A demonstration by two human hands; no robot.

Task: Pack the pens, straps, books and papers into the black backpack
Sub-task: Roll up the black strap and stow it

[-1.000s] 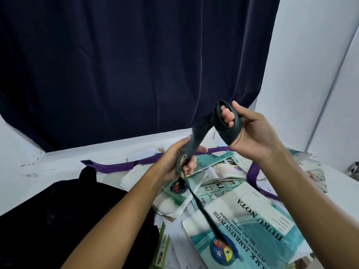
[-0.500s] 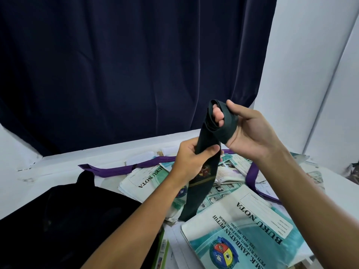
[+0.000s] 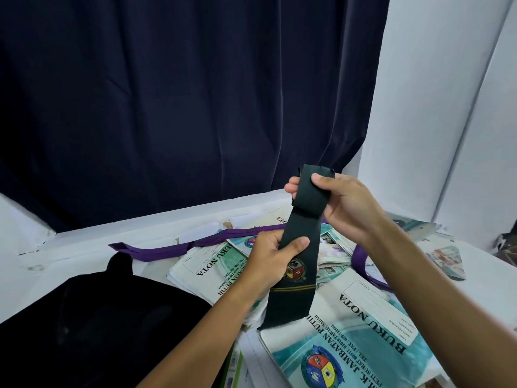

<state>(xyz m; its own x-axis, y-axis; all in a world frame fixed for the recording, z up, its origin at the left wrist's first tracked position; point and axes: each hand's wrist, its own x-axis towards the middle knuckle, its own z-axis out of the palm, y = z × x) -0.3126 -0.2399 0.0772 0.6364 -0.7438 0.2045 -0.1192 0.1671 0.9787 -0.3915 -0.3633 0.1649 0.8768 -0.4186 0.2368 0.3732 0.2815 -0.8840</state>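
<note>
A dark green tie-like strap (image 3: 300,228) with a crest hangs above the table, its upper part wound into a flat roll. My right hand (image 3: 341,203) grips that roll at the top. My left hand (image 3: 272,252) pinches the strap lower down, just above the crest; the wide end dangles over the books. The black backpack (image 3: 92,326) lies at the lower left. A purple strap (image 3: 173,247) stretches across the table behind the books. Notebooks titled "BUKU NOTA" lie under my hands, one at the left (image 3: 212,273) and one at the lower right (image 3: 363,340).
More books and loose papers (image 3: 444,253) are scattered on the white table (image 3: 84,247) to the right. A dark blue curtain (image 3: 181,93) hangs behind the table, with a white wall (image 3: 447,107) at the right. A green-edged book (image 3: 235,368) sits beside the backpack.
The strap has been wound further around my right fingers and now forms a flat roll. My left hand has shifted along the strap, and the wide crest end now faces me.
</note>
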